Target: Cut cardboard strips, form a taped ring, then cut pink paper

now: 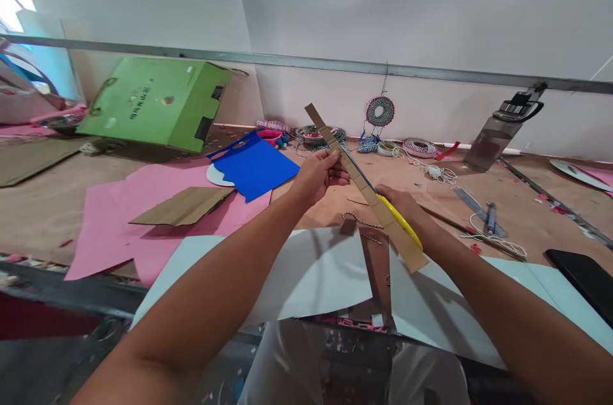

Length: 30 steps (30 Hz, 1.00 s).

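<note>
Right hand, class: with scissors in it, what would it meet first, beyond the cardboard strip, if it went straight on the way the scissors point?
Probably the left hand, which grips the strip ahead of the scissors. Depth is unclear, so they might pass beside it.

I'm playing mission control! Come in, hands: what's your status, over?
Left hand pinching cardboard strip. Right hand holding yellow scissors, blades along strip. White sheet below strip's lower end; no blockage seen.
</note>
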{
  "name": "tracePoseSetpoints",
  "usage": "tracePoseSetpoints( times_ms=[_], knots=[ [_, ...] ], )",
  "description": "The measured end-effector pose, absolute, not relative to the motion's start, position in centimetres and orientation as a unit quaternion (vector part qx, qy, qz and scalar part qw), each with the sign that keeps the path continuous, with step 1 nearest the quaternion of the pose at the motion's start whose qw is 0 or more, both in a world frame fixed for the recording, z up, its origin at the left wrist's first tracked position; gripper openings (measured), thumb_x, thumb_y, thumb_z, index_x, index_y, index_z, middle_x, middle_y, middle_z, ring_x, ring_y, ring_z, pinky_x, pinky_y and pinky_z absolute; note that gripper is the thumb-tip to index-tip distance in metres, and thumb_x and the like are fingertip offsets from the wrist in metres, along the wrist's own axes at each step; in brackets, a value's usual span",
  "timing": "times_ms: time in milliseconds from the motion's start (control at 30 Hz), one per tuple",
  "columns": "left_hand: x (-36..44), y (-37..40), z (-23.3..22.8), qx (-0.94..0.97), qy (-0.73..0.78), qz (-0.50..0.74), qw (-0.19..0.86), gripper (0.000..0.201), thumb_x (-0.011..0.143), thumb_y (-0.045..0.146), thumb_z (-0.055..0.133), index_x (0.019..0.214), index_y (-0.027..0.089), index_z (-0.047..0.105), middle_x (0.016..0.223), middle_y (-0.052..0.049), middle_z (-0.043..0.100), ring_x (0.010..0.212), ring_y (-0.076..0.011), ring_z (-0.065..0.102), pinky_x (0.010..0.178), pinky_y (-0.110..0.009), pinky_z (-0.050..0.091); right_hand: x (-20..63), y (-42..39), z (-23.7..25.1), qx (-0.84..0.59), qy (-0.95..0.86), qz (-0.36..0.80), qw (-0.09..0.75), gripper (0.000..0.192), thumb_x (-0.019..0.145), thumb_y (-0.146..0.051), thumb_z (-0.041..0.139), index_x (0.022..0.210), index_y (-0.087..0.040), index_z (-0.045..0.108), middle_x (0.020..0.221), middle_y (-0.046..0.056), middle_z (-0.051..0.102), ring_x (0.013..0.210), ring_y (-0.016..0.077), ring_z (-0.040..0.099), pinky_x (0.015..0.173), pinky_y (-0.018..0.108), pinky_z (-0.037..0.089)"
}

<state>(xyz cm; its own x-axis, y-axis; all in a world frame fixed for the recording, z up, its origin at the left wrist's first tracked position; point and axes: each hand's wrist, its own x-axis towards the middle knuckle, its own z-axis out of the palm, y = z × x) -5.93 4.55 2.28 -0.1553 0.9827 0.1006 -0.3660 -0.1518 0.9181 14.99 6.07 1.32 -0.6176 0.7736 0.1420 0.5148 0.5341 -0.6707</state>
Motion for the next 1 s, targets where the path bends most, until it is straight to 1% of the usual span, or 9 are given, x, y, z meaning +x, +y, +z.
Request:
tracePoseSetpoints(
  times_ms=[67, 167, 233, 433, 600, 700, 833, 900, 1000],
  knots=[
    [-5.6, 4.5, 2.3, 0.396, 0.399, 0.647, 0.515, 0.015, 0.092, 0.022, 0.053, 0.079, 0.014, 0.053, 0.059, -0.002, 0.064, 0.044, -0.0094, 0.059, 0.046, -0.019, 0.053, 15.1, 5.9, 1.2, -0.383, -0.849, 0.296, 0.21, 0.025, 0.073, -0.032, 0.058, 0.095, -0.022, 0.06, 0.077, 0.0, 0.067, 0.064, 0.0165, 0.057, 0.054, 0.023, 0.038],
    [-4.7, 4.2, 2.1, 0.416, 0.394, 0.627, 0.527, 0.015, 0.09, 0.024, 0.057, 0.08, 0.014, 0.054, 0.061, -0.003, 0.064, 0.046, -0.0103, 0.061, 0.049, -0.02, 0.054, 15.3, 5.9, 1.1, -0.364, -0.87, 0.267, 0.2, 0.044, 0.068, -0.036, 0.067, 0.108, -0.021, 0.057, 0.079, 0.001, 0.068, 0.066, 0.0175, 0.058, 0.055, 0.024, 0.039],
    [-4.2, 3.9, 2.1, 0.423, 0.389, 0.618, 0.537, 0.015, 0.09, 0.024, 0.058, 0.081, 0.014, 0.053, 0.061, -0.003, 0.065, 0.048, -0.0111, 0.062, 0.051, -0.021, 0.055, 15.4, 6.1, 1.1, -0.361, -0.878, 0.247, 0.196, 0.048, 0.068, -0.035, 0.068, 0.112, -0.021, 0.056, 0.08, 0.002, 0.069, 0.068, 0.0185, 0.058, 0.058, 0.024, 0.039],
    [-4.3, 4.1, 1.9, 0.435, 0.38, 0.614, 0.538, 0.013, 0.093, 0.019, 0.051, 0.081, 0.014, 0.053, 0.061, -0.003, 0.065, 0.048, -0.011, 0.062, 0.05, -0.021, 0.055, 15.2, 6.3, 1.4, -0.376, -0.866, 0.251, 0.215, 0.034, 0.075, -0.032, 0.058, 0.106, -0.02, 0.062, 0.091, 0.005, 0.071, 0.076, 0.0203, 0.06, 0.064, 0.026, 0.041],
    [-4.7, 4.3, 1.9, 0.433, 0.368, 0.62, 0.542, 0.015, 0.093, 0.018, 0.05, 0.08, 0.014, 0.054, 0.061, -0.003, 0.065, 0.048, -0.0108, 0.062, 0.05, -0.021, 0.055, 15.0, 6.1, 1.4, -0.363, -0.862, 0.268, 0.231, 0.031, 0.075, -0.031, 0.055, 0.103, -0.019, 0.063, 0.083, 0.002, 0.07, 0.069, 0.0171, 0.057, 0.061, 0.024, 0.039],
    [-4.7, 4.2, 2.0, 0.432, 0.372, 0.617, 0.542, 0.016, 0.093, 0.019, 0.05, 0.078, 0.013, 0.055, 0.061, -0.004, 0.066, 0.048, -0.0112, 0.062, 0.049, -0.021, 0.055, 15.0, 6.1, 1.4, -0.377, -0.856, 0.267, 0.232, 0.026, 0.074, -0.03, 0.053, 0.095, -0.018, 0.062, 0.078, 0.002, 0.068, 0.068, 0.0165, 0.056, 0.059, 0.024, 0.037],
    [-4.7, 4.0, 2.1, 0.427, 0.376, 0.614, 0.548, 0.016, 0.092, 0.019, 0.052, 0.078, 0.013, 0.056, 0.062, -0.004, 0.066, 0.048, -0.0107, 0.062, 0.049, -0.02, 0.054, 14.9, 6.4, 1.2, -0.38, -0.839, 0.299, 0.249, 0.022, 0.08, -0.033, 0.046, 0.086, -0.019, 0.061, 0.073, 0.001, 0.066, 0.066, 0.0163, 0.055, 0.057, 0.024, 0.037],
    [-4.9, 4.1, 2.2, 0.425, 0.377, 0.61, 0.553, 0.015, 0.092, 0.021, 0.053, 0.079, 0.013, 0.057, 0.062, -0.004, 0.065, 0.048, -0.0109, 0.062, 0.049, -0.02, 0.054, 14.8, 6.5, 1.0, -0.38, -0.834, 0.312, 0.251, 0.022, 0.08, -0.035, 0.046, 0.085, -0.019, 0.061, 0.072, 0.001, 0.066, 0.064, 0.0165, 0.055, 0.056, 0.024, 0.037],
    [-5.3, 4.3, 2.2, 0.414, 0.386, 0.621, 0.541, 0.017, 0.092, 0.025, 0.054, 0.08, 0.013, 0.057, 0.061, -0.003, 0.065, 0.048, -0.0114, 0.063, 0.049, -0.021, 0.054, 14.8, 6.3, 0.7, -0.374, -0.842, 0.299, 0.247, 0.022, 0.077, -0.034, 0.051, 0.09, -0.02, 0.062, 0.075, 0.001, 0.068, 0.065, 0.0168, 0.057, 0.056, 0.024, 0.037]
  ],
)
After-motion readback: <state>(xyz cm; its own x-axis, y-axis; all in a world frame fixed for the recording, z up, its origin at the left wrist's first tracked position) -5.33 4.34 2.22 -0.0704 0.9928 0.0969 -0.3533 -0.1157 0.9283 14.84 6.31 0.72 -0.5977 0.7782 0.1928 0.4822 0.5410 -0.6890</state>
